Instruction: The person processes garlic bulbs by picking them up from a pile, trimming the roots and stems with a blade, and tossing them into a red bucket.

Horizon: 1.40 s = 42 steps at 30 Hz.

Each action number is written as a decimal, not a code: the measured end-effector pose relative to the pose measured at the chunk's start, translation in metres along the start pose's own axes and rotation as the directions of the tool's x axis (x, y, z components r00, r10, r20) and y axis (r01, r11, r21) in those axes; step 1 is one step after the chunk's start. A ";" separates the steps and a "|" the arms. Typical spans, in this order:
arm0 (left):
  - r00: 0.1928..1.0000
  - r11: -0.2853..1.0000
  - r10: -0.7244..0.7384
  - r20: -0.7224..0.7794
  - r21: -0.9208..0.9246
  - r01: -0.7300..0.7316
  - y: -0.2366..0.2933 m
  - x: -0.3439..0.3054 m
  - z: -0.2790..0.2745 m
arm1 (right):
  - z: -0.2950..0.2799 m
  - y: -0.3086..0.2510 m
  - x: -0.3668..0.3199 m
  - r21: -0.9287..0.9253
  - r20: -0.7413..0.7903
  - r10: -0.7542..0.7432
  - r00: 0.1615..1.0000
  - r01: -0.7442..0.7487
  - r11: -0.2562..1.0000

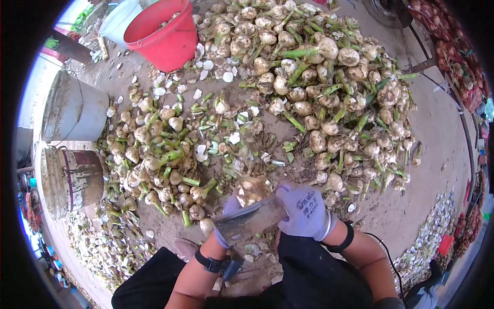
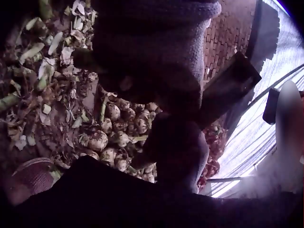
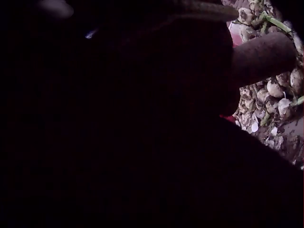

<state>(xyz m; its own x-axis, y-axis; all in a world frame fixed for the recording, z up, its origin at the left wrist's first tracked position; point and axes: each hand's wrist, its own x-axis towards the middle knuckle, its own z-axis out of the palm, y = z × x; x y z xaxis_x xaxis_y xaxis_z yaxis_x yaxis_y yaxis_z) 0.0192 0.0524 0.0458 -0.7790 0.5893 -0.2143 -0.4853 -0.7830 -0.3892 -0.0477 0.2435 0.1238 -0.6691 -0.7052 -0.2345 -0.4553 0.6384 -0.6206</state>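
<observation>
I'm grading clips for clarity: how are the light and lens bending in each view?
Head: mostly bright, strongly fisheye-curved, black corners, knife clear; left wrist: foreground in deep shadow, glare at right; right wrist: almost wholly black, only garlic and ground near the right edge lit.

a broad grey metal cleaver (image 1: 251, 218) slants in the lilac-gloved right hand (image 1: 305, 210); a round tan dirt-stained bulb (image 1: 253, 189) sits in the lilac-gloved left hand (image 1: 231, 206).

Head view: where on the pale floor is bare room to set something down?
The widest free patch is pale floor, between the large heap of muddy, green-stemmed bulbs and the scattered white peelings at lower right. Crowded: the middle, with green stem cuttings, and the left, where a smaller bulb pile lies close to the dirty white wire-handled bucket.
</observation>
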 end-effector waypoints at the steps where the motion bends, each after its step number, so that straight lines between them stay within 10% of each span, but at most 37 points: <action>1: 0.998 0.996 0.023 -0.057 0.087 -0.018 -0.002 -0.004 0.002 | 0.003 0.000 -0.002 -0.030 0.006 -0.016 1.000 0.016 0.999; 3: 0.992 0.984 0.048 -0.115 0.173 -0.027 0.002 -0.012 -0.007 | 0.009 0.004 -0.003 -0.057 0.013 -0.028 1.000 0.028 0.998; 5: 0.878 0.311 0.368 -0.305 0.930 0.193 0.014 -0.020 -0.036 | 0.020 0.016 -0.004 -0.031 -0.308 -0.182 0.934 0.182 0.983; 6: 0.879 0.312 0.364 -0.309 0.929 0.198 0.011 -0.023 -0.030 | 0.032 0.032 0.000 -0.028 -0.309 -0.177 0.934 0.177 0.984; 8: 0.973 0.053 0.220 -0.069 0.997 0.058 0.005 -0.028 -0.008 | 0.055 0.075 0.012 -0.065 -0.106 0.309 0.945 -0.316 0.946; 12: 0.969 0.363 0.236 -0.071 0.932 -0.020 0.021 -0.021 0.018 | 0.071 0.091 -0.009 0.154 -0.301 0.463 0.834 -0.437 0.886; 15: 0.814 -0.343 0.547 0.194 0.939 0.006 0.058 -0.005 -0.021 | 0.074 0.081 0.004 0.064 -0.321 0.318 0.892 -0.314 0.947; 17: 0.646 -0.397 0.732 0.216 0.906 0.148 0.049 0.000 0.001 | 0.059 0.051 0.023 0.531 0.250 0.487 0.837 -0.539 0.654; 19: 0.601 -0.075 0.798 0.049 0.997 0.018 0.038 0.012 0.015 | 0.048 0.028 0.031 0.541 0.162 0.517 0.840 -0.514 0.666; 21: 0.582 0.326 0.797 -0.162 0.926 -0.189 0.021 0.028 0.027 | 0.052 0.017 0.037 0.813 0.163 0.512 0.844 -0.408 0.415; 23: 0.579 0.383 0.808 -0.112 0.846 -0.371 0.012 0.039 0.045 | 0.090 0.042 0.050 0.831 0.138 0.534 0.834 -0.391 0.396; 25: 0.637 0.520 0.771 -0.015 0.593 -0.615 0.025 0.041 0.054 | 0.135 0.092 0.067 0.324 -0.229 0.390 0.892 -0.308 0.895; 28: 0.497 0.187 0.867 0.017 0.916 -0.356 0.080 0.058 0.073 | 0.040 0.074 0.105 0.353 -0.294 0.658 0.693 -0.561 0.749; 29: 0.441 -0.013 0.891 0.103 0.979 -0.204 0.105 0.072 0.064 | 0.040 0.097 0.116 0.143 -0.508 0.519 0.688 -0.526 0.838; 33: 0.535 -0.548 0.781 0.322 0.764 0.340 0.211 0.133 -0.015 | 0.044 0.145 0.151 -0.142 -0.348 0.591 0.728 -0.664 0.735; 35: 0.596 -0.613 0.780 0.192 0.425 0.666 0.210 0.156 0.020 | 0.042 0.139 0.155 -0.133 -0.305 0.582 0.754 -0.639 0.758; 42: 0.516 -0.602 0.790 0.330 0.575 0.554 0.203 0.116 0.048 | 0.067 0.131 0.107 0.060 -0.285 0.594 0.752 -0.605 0.794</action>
<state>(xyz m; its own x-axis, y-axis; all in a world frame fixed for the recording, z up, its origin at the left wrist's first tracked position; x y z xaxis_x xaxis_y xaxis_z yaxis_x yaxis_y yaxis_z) -0.1891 -0.0471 -0.0147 -0.9167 -0.3804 -0.1222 -0.3677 0.6836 0.6305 -0.1401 0.2311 -0.0330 -0.9411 -0.0634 -0.3323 0.0781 0.9150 -0.3958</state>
